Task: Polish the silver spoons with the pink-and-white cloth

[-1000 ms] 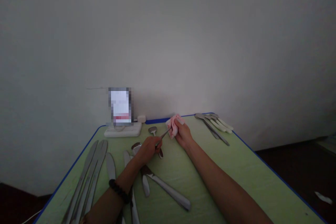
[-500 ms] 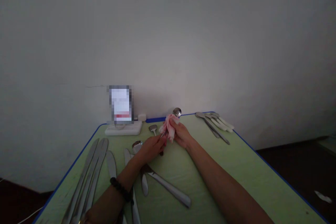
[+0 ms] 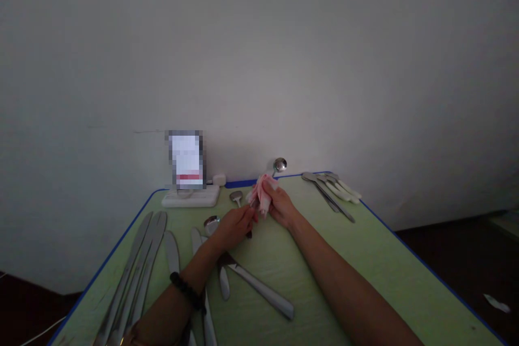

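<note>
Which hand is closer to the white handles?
Right. The right hand, holding the cloth, is left of the white handles; the left hand is farther left, past the cloth.

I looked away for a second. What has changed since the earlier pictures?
The spoon has come forward through the pink cloth: its bowl, hidden a second ago, now shows beyond it. The left hand, gripping the spoon, and the right hand, gripping the cloth, have drawn closer together. No grasp or release shows. The table knives and white-handled cutlery stayed put.
</note>
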`<act>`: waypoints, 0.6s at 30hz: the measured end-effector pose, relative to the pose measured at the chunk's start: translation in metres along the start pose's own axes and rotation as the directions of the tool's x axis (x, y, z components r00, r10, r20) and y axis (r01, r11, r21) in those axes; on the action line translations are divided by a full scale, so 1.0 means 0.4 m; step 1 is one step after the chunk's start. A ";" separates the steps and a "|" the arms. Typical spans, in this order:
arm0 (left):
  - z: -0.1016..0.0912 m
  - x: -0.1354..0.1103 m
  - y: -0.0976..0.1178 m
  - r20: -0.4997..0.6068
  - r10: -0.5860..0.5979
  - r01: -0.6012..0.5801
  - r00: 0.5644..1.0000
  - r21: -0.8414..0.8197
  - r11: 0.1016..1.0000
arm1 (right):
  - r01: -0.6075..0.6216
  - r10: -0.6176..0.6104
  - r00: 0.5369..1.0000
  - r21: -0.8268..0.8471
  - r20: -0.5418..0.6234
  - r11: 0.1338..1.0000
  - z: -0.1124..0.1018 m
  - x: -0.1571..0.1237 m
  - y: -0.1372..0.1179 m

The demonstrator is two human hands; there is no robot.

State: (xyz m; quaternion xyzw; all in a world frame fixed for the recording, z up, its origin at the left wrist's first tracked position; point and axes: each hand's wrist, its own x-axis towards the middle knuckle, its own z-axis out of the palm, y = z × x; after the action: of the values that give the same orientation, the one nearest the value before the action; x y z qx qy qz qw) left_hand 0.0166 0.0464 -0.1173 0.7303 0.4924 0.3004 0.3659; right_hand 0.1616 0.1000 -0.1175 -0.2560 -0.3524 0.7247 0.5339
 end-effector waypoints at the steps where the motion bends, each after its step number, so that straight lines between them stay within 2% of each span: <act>1: 0.001 0.001 -0.001 -0.004 -0.001 0.001 1.000 0.009 1.000 | -0.010 0.010 1.000 -0.023 0.020 1.000 0.005 -0.005 -0.001; 7: -0.001 0.004 0.003 -0.012 -0.012 0.012 1.000 0.036 0.999 | -0.051 0.059 0.994 -0.085 0.090 0.995 0.005 -0.010 -0.001; 10: -0.002 0.004 0.005 -0.006 -0.022 0.023 1.000 0.044 0.999 | -0.055 0.061 0.995 -0.077 0.076 0.996 0.000 -0.004 0.003; 14: -0.002 0.003 0.008 0.004 -0.035 0.035 0.999 0.063 0.997 | -0.026 0.030 0.995 0.039 -0.094 0.999 -0.001 0.008 0.005; 16: -0.003 0.002 0.010 0.006 -0.041 0.040 0.999 0.076 0.996 | 0.020 0.007 0.978 0.128 -0.208 0.992 -0.002 0.015 0.004; 18: -0.003 0.002 0.012 0.010 -0.043 0.042 0.999 0.087 0.995 | 0.058 -0.005 0.963 0.188 -0.268 0.980 -0.005 0.021 0.001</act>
State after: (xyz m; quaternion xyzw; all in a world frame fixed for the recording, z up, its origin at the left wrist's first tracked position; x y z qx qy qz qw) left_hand 0.0181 0.0463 -0.1126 0.7365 0.5185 0.2665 0.3429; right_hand 0.1601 0.1085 -0.1190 -0.2922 -0.2090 0.7060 0.6104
